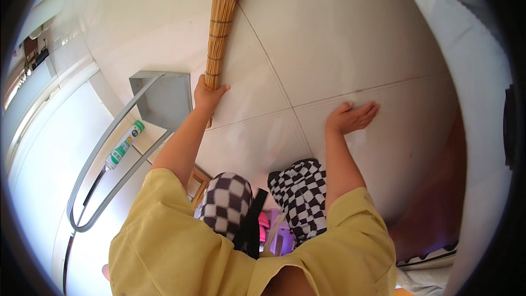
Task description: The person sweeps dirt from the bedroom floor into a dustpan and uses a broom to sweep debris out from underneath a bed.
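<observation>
My left hand (206, 94) is closed around the lower, narrow end of a straw broom (222, 20). Dark bands bind the broom's stalks, and its wider end runs out of the picture at the top. My right hand (353, 117) holds nothing; its fingers are extended and the thumb stands a little apart, over the pale tiled floor (328, 49). Left of my left hand is a grey dustpan (164, 94) with a long looped handle (102, 139). My left forearm passes close to the dustpan's corner.
A white and green cylindrical container (125, 146) bearing writing shows inside the dustpan's handle loop. White panels (53, 144) line the left side. Near my checkered trousers (228, 203) are a wooden frame (199, 185) and a purple plastic object (283, 234). A reddish-brown surface (431, 209) lies at right.
</observation>
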The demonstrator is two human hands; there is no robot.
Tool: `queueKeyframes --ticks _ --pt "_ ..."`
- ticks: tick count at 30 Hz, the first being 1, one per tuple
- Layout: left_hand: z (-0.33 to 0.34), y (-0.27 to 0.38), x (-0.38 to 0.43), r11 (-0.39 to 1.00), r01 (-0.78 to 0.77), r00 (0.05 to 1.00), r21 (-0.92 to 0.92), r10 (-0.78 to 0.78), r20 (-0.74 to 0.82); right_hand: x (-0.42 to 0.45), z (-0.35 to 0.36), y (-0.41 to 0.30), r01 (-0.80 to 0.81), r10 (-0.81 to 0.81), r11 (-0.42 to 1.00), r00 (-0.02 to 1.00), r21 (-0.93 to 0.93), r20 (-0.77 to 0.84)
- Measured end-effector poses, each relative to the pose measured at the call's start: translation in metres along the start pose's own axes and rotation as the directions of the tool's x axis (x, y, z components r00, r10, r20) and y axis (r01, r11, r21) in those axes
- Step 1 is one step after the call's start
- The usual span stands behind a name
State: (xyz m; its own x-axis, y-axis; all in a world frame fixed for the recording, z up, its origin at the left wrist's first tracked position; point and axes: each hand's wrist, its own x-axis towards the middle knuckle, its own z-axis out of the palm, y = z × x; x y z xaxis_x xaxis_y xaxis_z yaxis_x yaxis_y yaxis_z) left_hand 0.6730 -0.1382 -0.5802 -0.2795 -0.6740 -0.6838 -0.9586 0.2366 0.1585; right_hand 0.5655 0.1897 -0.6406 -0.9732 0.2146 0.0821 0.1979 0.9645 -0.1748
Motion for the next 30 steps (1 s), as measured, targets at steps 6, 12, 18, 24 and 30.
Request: queueKeyframes --ticks 6,12,18,24,30 --pt "-0.001 0.01 -0.001 0.999 -0.04 0.999 -0.004 0.04 0.014 0.01 -0.011 -0.003 -0.023 0.022 0.999 1.0 -0.042 -0.023" --pt "0.0 -0.004 0.012 0.98 -0.192 0.981 0.052 0.193 -0.024 0.017 -0.013 0.004 -0.016 0.017 1.0 0.997 -0.007 0.078" --pt "-0.091 0.047 -0.08 0.989 -0.101 0.98 -0.108 0.118 0.162 0.011 -0.079 0.011 -0.069 -0.068 0.972 0.833 0.225 0.549" --pt "-0.227 0.054 -0.238 0.999 -0.029 0.918 0.039 0.011 0.397 -0.059 -0.258 -0.088 -0.467 -0.15 0.79 0.482 0.398 0.863" --pt "-0.262 0.034 -0.365 0.898 -0.281 0.817 0.338 0.039 0.576 -0.137 -0.412 -0.151 -0.965 -0.144 0.151 0.194 0.216 0.97"
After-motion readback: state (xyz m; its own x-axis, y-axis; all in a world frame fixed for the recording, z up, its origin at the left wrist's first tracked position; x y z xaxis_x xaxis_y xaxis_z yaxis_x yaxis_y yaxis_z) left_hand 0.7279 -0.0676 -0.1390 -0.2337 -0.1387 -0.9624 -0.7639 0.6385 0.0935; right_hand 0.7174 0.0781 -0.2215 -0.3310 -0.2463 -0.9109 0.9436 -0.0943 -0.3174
